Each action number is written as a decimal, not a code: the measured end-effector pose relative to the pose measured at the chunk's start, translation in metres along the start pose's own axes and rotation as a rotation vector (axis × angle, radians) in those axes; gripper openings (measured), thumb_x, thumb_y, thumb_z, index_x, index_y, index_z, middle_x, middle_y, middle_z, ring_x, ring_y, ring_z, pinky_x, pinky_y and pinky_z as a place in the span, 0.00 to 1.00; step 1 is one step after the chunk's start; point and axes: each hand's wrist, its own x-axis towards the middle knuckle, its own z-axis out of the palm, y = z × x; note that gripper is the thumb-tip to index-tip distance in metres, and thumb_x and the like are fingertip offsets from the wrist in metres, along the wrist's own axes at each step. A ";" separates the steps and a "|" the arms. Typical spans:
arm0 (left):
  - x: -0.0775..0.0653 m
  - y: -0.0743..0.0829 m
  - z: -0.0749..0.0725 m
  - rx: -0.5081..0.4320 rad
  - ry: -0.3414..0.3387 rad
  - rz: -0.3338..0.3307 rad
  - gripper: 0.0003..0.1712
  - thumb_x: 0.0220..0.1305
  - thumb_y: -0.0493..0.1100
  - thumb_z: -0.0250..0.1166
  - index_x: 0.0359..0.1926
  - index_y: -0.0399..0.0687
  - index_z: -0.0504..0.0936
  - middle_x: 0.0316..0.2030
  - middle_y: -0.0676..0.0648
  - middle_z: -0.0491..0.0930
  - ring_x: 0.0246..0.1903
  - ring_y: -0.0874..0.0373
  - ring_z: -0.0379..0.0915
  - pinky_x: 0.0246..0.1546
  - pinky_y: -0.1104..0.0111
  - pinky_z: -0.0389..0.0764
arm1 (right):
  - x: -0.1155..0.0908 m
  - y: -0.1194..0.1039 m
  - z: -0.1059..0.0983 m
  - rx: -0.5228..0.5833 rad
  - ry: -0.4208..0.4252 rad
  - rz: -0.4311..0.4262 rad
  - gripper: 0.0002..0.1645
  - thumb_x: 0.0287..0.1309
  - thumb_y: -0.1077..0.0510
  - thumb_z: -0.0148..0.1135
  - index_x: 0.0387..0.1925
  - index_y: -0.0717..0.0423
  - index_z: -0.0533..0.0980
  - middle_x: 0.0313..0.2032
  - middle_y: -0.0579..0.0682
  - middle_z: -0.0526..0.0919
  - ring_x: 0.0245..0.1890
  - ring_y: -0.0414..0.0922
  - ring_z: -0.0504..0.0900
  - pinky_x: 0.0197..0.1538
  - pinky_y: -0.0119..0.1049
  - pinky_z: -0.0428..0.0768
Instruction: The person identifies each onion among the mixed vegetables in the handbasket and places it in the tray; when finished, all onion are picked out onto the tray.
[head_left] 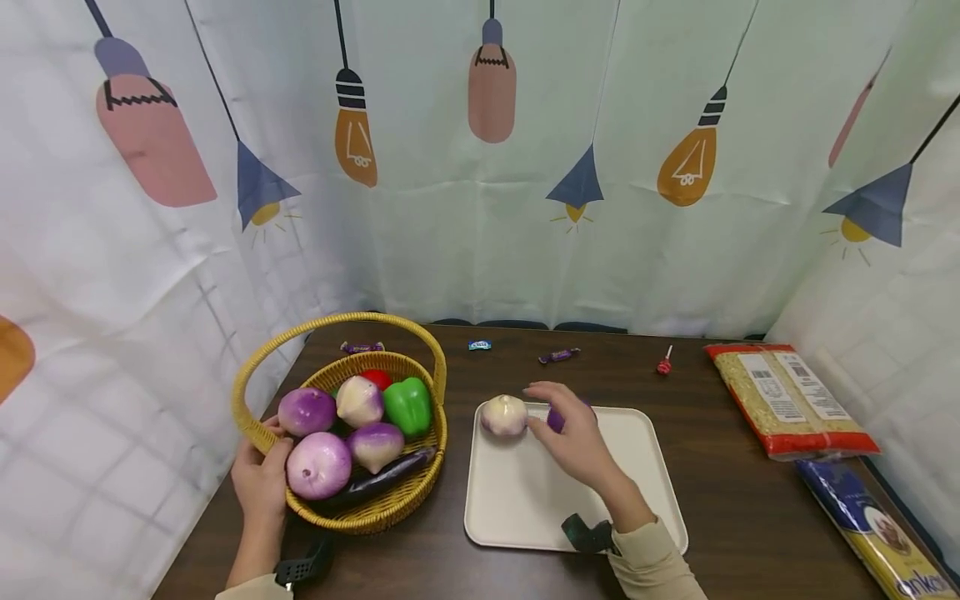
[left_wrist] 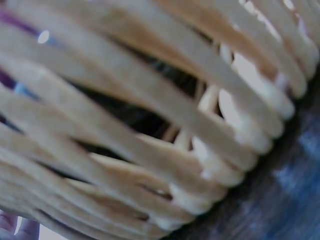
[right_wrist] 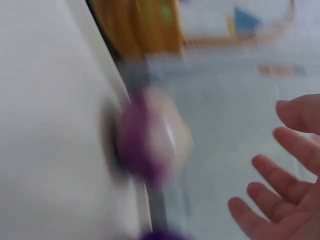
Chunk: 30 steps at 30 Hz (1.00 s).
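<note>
At the left, my left hand [head_left: 258,475] grips the side of a yellow wicker basket [head_left: 367,523]; its weave fills the left wrist view. Inside lie a purple onion [head_left: 318,467], another purple round vegetable [head_left: 307,412], two white-and-purple turnips [head_left: 360,402], an eggplant [head_left: 375,483], a green bell pepper [head_left: 408,407] and something red [head_left: 377,378]. My right hand [head_left: 573,437] hovers above a white tray [head_left: 525,517], fingers spread and holding nothing. Left of its fingertips, a white-and-purple turnip [head_left: 504,415] sits in the tray's far left corner. A purple thing [head_left: 556,419] is mostly hidden behind that hand.
Along the table's far side lie two purple-wrapped candies [head_left: 559,356], a small blue-wrapped candy [head_left: 479,344] and a red lollipop [head_left: 664,365]. A bag of grain [head_left: 787,396] and a blue-and-yellow packet [head_left: 873,529] lie at the right. Patterned curtains [head_left: 450,233] surround the table.
</note>
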 end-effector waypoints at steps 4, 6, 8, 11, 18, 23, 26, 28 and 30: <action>-0.001 0.000 0.001 0.003 -0.004 0.003 0.08 0.60 0.31 0.61 0.41 0.31 0.77 0.39 0.62 0.81 0.46 0.65 0.71 0.45 0.82 0.67 | -0.004 -0.021 0.033 0.094 -0.074 -0.126 0.20 0.58 0.63 0.66 0.53 0.53 0.78 0.56 0.47 0.79 0.60 0.44 0.75 0.60 0.44 0.74; -0.001 0.001 0.001 -0.002 -0.006 0.001 0.09 0.60 0.31 0.61 0.41 0.30 0.77 0.39 0.61 0.81 0.45 0.65 0.71 0.45 0.82 0.67 | -0.006 -0.028 0.048 0.145 -0.098 -0.155 0.18 0.59 0.62 0.66 0.52 0.51 0.78 0.56 0.44 0.79 0.59 0.43 0.75 0.60 0.42 0.74; -0.001 0.001 0.001 -0.008 -0.007 -0.006 0.09 0.60 0.31 0.60 0.41 0.29 0.76 0.39 0.61 0.81 0.45 0.65 0.71 0.44 0.82 0.67 | -0.006 -0.034 0.061 0.223 -0.113 -0.160 0.17 0.60 0.63 0.64 0.51 0.50 0.78 0.55 0.45 0.79 0.59 0.43 0.75 0.59 0.41 0.75; -0.001 0.001 0.001 -0.010 -0.006 -0.018 0.10 0.60 0.31 0.60 0.42 0.29 0.76 0.39 0.60 0.80 0.45 0.64 0.71 0.44 0.81 0.67 | -0.004 -0.043 0.079 0.380 -0.139 -0.127 0.15 0.62 0.65 0.62 0.50 0.55 0.78 0.55 0.52 0.79 0.58 0.49 0.77 0.59 0.45 0.75; 0.001 0.001 0.002 -0.015 -0.011 -0.007 0.10 0.60 0.31 0.60 0.42 0.28 0.76 0.41 0.59 0.80 0.47 0.65 0.71 0.45 0.82 0.67 | 0.012 -0.081 0.108 0.530 -0.199 -0.039 0.22 0.58 0.71 0.62 0.56 0.65 0.73 0.56 0.61 0.75 0.58 0.61 0.74 0.59 0.50 0.74; 0.000 0.002 0.002 -0.040 -0.005 -0.014 0.08 0.60 0.31 0.60 0.42 0.34 0.80 0.39 0.58 0.80 0.46 0.63 0.71 0.44 0.80 0.67 | 0.029 -0.085 0.132 0.302 -0.288 -0.012 0.33 0.55 0.59 0.69 0.62 0.56 0.69 0.59 0.50 0.73 0.61 0.50 0.73 0.58 0.38 0.76; 0.000 0.001 0.001 -0.037 -0.003 -0.019 0.09 0.60 0.31 0.60 0.42 0.34 0.80 0.39 0.59 0.81 0.45 0.63 0.71 0.43 0.80 0.68 | 0.036 -0.085 0.144 0.160 -0.338 -0.004 0.37 0.53 0.53 0.71 0.64 0.52 0.68 0.61 0.47 0.73 0.61 0.45 0.73 0.57 0.34 0.75; -0.001 0.001 0.001 -0.030 -0.005 -0.020 0.10 0.60 0.31 0.60 0.43 0.31 0.78 0.39 0.60 0.80 0.45 0.64 0.71 0.44 0.81 0.67 | 0.040 -0.086 0.149 0.093 -0.362 0.005 0.38 0.53 0.51 0.71 0.65 0.51 0.68 0.61 0.47 0.73 0.60 0.42 0.73 0.57 0.32 0.74; -0.001 0.001 0.001 -0.022 -0.007 -0.022 0.11 0.60 0.31 0.60 0.44 0.30 0.78 0.39 0.60 0.80 0.45 0.64 0.71 0.44 0.81 0.67 | 0.044 -0.086 0.153 0.041 -0.391 0.021 0.40 0.52 0.48 0.71 0.65 0.49 0.68 0.62 0.45 0.73 0.60 0.40 0.71 0.59 0.31 0.71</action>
